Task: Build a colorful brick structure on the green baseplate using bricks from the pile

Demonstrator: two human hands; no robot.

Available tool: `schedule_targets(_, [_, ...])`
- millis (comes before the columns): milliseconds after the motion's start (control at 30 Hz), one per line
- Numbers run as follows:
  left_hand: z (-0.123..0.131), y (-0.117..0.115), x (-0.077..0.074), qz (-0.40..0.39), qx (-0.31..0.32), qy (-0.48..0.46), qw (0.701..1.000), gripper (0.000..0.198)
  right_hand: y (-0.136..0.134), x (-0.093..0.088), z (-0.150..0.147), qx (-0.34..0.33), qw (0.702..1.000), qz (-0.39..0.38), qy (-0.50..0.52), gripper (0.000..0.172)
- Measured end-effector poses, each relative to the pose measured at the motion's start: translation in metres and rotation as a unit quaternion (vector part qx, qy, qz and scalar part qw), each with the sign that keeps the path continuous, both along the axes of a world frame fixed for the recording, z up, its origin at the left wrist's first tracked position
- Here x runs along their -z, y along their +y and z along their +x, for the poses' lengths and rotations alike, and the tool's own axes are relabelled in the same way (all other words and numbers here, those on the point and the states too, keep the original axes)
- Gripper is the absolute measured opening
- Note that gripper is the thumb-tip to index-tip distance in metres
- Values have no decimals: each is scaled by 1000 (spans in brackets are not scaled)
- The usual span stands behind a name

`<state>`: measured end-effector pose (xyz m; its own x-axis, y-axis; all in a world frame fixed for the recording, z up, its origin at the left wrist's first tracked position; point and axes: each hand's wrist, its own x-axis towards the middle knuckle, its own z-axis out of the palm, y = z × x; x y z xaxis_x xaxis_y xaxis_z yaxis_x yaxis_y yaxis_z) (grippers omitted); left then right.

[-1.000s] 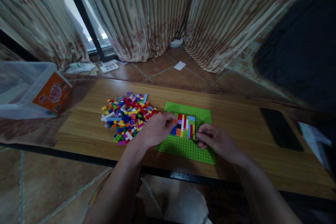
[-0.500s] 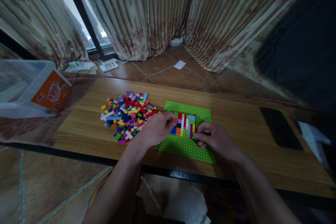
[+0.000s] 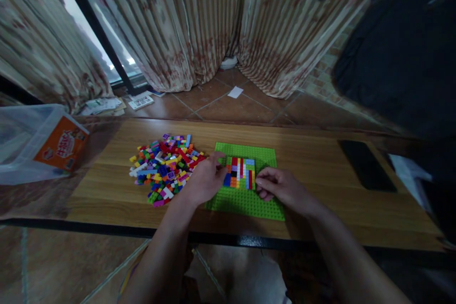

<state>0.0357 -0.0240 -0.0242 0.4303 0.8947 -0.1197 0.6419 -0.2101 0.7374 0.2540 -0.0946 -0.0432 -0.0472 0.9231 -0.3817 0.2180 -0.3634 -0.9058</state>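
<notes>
A green studded baseplate (image 3: 245, 206) lies on the wooden table, with a patch of multicoloured toy bricks (image 3: 241, 173) set close together on it. At the patch's left edge is my left hand (image 3: 206, 180), its finger and thumb tips a little apart and nothing visible between them. By the right edge of the patch, my right hand (image 3: 276, 187) has its thumb and fingers curled together; whether a small brick is in that pinch is hidden. Loose toy bricks (image 3: 164, 168) in many colours form a pile left of the baseplate, just beyond my left hand.
On the far left stands a clear plastic bin (image 3: 21, 145) with an orange label. A black phone-like slab (image 3: 366, 165) lies on the table (image 3: 313, 152) to the right. Curtains (image 3: 199, 23) hang behind the table, and papers (image 3: 140, 101) lie on the floor.
My view has shifted, so the whole table sits slightly further left in it. My left hand has drawn back slightly from the patch's left bricks. My right hand stays by its right edge.
</notes>
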Motion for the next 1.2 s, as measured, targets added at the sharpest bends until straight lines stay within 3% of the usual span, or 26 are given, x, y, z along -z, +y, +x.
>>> schedule_targets(167, [9, 0, -1, -14, 2, 49, 999, 61, 3, -1, 3, 31, 996, 53, -62, 28])
schedule_targets(500, [32, -16, 2, -51, 18, -8, 999, 57, 14, 9, 16, 119, 964, 159, -177, 30])
schedule_targets(667, [52, -36, 20, -120, -41, -111, 986, 50, 14, 4, 12, 130, 946, 185, -233, 35])
schedule_targets(733, [65, -49, 27, -144, -87, -180, 969, 45, 13, 1, 8, 122, 930, 194, -287, 40])
schedule_targets(833, [78, -67, 30, -178, -94, -254, 946, 44, 13, -1, 2, 88, 904, 215, -359, 49])
schedule_targets(900, [76, -72, 27, -186, -55, -239, 951, 35, 12, 1, -2, 59, 896, 227, -377, 54])
schedule_targets(1033, [54, -63, 16, -168, 109, -142, 969, 10, 12, 8, -11, 25, 890, 256, -376, 58])
schedule_targets(1067, [48, -58, 13, -162, 133, -124, 970, 12, 12, 9, -13, 25, 888, 265, -376, 58])
schedule_targets(1200, [30, -43, 9, -167, 133, -113, 970, 22, 14, 13, -19, 47, 887, 276, -367, 56])
